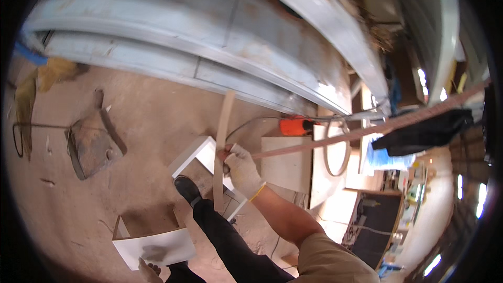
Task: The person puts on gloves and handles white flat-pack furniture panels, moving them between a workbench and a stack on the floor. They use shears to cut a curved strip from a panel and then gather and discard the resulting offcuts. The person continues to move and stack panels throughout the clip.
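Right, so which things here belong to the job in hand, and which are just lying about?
Apparently in use:
pale flat strip, held in the right hand
open white-fronted box, at the left hand
white frame, by the shoe

Apparently lying about:
dustpan-like scoop
orange-and-black object

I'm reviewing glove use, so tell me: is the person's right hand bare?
No, the right hand wears a pale glove with a yellow cuff edge, holding a long flat strip.
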The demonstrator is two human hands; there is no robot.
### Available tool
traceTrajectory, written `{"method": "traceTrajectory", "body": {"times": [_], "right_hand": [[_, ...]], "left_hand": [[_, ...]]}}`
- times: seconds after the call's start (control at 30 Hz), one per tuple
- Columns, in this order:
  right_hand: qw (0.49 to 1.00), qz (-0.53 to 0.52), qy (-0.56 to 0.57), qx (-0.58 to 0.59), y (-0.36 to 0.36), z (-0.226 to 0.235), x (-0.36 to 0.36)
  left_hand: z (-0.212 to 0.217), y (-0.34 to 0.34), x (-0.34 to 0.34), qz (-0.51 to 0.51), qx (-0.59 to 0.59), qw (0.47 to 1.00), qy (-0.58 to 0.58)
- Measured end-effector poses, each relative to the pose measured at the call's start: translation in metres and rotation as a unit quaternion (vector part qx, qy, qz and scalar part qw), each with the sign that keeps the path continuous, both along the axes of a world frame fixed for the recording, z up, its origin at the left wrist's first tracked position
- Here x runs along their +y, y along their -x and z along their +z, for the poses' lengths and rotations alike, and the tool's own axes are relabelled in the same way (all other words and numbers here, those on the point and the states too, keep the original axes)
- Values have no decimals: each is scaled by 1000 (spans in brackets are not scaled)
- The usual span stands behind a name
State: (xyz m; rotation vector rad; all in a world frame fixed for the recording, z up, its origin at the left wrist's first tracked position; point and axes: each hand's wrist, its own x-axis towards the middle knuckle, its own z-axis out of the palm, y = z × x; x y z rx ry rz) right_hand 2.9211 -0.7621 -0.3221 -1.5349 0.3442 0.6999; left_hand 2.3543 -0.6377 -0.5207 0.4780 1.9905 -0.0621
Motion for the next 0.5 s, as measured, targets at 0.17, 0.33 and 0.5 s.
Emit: {"method": "traceTrajectory", "body": {"times": [0.17,0.33,0.5], "right_hand": [[998,59,-8,35,25,121,-24],[987,125,63,-83,68,171,-104],[935,94,317,-124,95,176,-268]], "left_hand": [[18,-31,8,-57,-85,994,-24],[42,-89,12,-102,-145,984,-18],[78,-118,9,-133,-201,970,-22]]}}
